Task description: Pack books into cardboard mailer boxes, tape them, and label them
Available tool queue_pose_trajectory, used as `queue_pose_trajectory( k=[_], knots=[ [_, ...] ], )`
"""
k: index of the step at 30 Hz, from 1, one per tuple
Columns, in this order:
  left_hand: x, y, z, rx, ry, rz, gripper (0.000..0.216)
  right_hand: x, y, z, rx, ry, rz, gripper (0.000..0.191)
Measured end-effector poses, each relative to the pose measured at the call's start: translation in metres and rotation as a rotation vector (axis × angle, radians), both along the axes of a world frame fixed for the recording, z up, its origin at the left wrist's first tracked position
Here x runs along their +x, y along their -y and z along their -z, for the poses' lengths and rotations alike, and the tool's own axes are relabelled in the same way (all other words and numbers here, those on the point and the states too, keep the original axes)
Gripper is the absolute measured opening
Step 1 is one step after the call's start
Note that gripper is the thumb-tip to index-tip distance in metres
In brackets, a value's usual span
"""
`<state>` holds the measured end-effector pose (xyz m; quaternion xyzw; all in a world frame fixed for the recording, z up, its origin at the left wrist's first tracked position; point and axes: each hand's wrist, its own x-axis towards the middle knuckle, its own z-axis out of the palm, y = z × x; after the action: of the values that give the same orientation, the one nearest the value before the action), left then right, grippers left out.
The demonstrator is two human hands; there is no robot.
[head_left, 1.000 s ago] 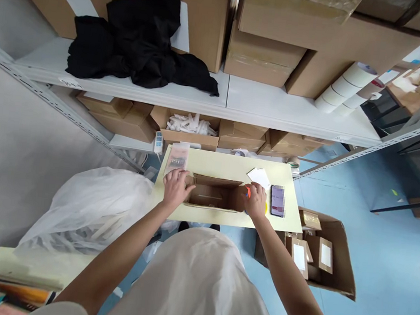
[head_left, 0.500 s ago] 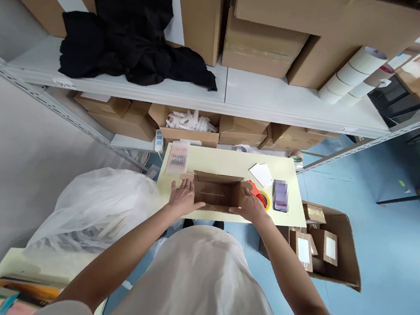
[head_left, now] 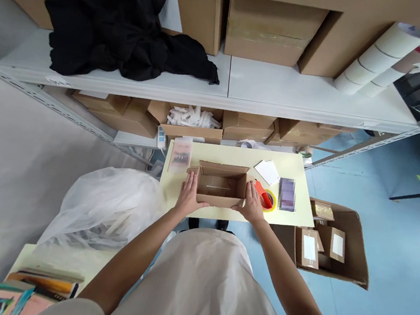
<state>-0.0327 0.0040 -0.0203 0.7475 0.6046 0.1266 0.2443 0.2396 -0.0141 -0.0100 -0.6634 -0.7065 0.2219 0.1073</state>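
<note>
An open cardboard box [head_left: 220,200] stands on the pale yellow table [head_left: 174,204], its inside bare and its top flaps up. My left hand [head_left: 189,195] grips its left wall, thumb along the front side. On the right wall, my right hand [head_left: 252,204] holds it the same way. Just right of that hand lie a red tape dispenser [head_left: 262,194] and a yellow-rimmed tape roll [head_left: 273,201]. Farther right are white cards [head_left: 268,172] and a phone-like purple item, blurred out [head_left: 287,194]. A clear packet with a pinkish print [head_left: 180,156] lies at the back left.
A shelf [head_left: 263,85] behind the table bears a black cloth [head_left: 133,32], cartons and label rolls [head_left: 376,60]. On the floor at right, a large carton [head_left: 358,255] holds small boxes. A translucent plastic bag [head_left: 102,201] bulges at left, near stacked books [head_left: 15,297].
The box's front wall and flaps now stand more squarely, and its inside shows more openly. Both hands stay at its sides. The view has shifted slightly.
</note>
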Motion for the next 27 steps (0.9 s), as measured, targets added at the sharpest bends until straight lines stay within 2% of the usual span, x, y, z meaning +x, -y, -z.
queue_pose_trajectory(
  k=[9,13,16,20,22,24,27],
  knots=[
    [-0.003,-0.015,0.003,-0.004,0.064,0.010,0.124,-0.002,-0.007,0.006,0.010,-0.016,0.040,0.107],
    [-0.002,-0.022,-0.002,-0.016,0.110,0.008,0.124,-0.004,-0.013,0.004,0.011,-0.006,0.052,0.106],
    [-0.006,-0.024,-0.010,-0.010,0.135,-0.002,0.108,-0.004,-0.015,-0.006,-0.047,0.061,0.058,0.110],
    [-0.028,-0.029,-0.015,0.142,0.253,-0.195,0.061,-0.004,-0.014,-0.025,-0.121,0.171,0.019,0.109],
    [-0.045,-0.040,-0.011,0.193,0.341,-0.330,0.051,-0.005,-0.015,-0.034,-0.126,0.195,-0.011,0.102],
    [-0.062,-0.056,-0.002,0.110,0.364,-0.492,0.047,-0.005,-0.015,-0.041,-0.108,0.206,-0.019,0.092],
    [-0.081,-0.087,0.018,-0.114,0.301,-0.678,0.052,-0.007,-0.015,-0.044,-0.047,0.213,0.012,0.076]
  ],
)
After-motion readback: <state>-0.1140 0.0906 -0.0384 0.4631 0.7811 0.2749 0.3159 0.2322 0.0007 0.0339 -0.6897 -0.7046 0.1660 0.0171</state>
